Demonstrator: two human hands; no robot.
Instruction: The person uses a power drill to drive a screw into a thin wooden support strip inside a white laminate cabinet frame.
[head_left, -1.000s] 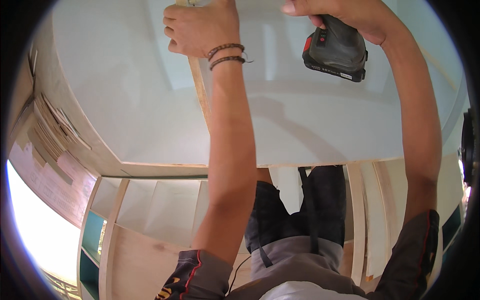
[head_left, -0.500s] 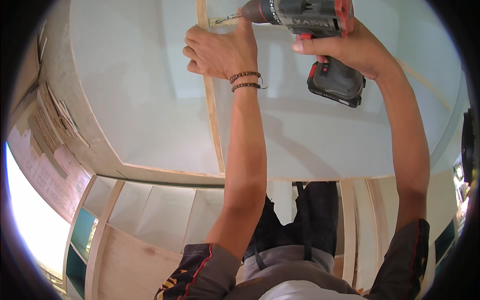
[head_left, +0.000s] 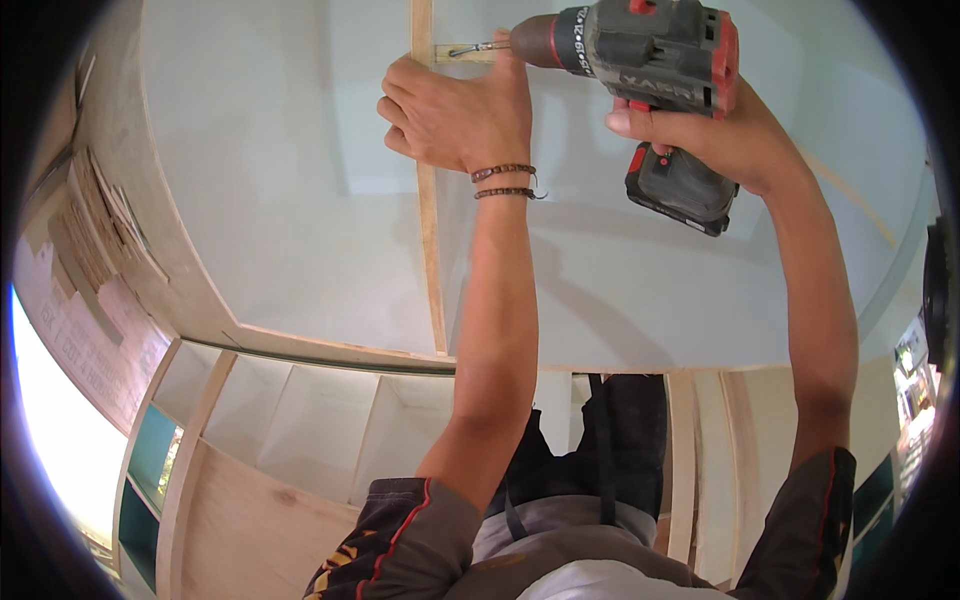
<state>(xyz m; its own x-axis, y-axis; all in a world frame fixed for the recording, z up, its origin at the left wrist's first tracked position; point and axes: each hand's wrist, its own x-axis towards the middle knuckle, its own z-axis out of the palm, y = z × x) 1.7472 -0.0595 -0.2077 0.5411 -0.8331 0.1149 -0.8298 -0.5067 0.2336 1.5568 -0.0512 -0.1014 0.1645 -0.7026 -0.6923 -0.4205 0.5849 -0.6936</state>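
Observation:
My right hand (head_left: 700, 140) grips a black and red cordless drill (head_left: 650, 60), its battery (head_left: 685, 190) hanging below the handle. From the chuck, a long metal bit (head_left: 482, 47) points left, lying across a short wooden crosspiece (head_left: 445, 57). The crosspiece meets a narrow wooden strip (head_left: 430, 260) that runs down the pale panel. Around that strip, just below the joint, my left hand (head_left: 455, 115) is closed with curled fingers. Its thumb reaches up beside the bit near the chuck. Whether a screw sits at the bit's tip is too small to tell.
Behind the hands spreads a large pale panel (head_left: 290, 220) with a wooden edge. Open white shelf compartments (head_left: 320, 420) and bare wood framing (head_left: 190, 480) are below. Thin wood offcuts (head_left: 95, 235) lie at the left. A black round object (head_left: 936, 295) stands at the far right.
The whole view has shifted slightly, so strip, hands and drill appear a little lower and to the right. Both grips look the same, and the bit stays at the crosspiece.

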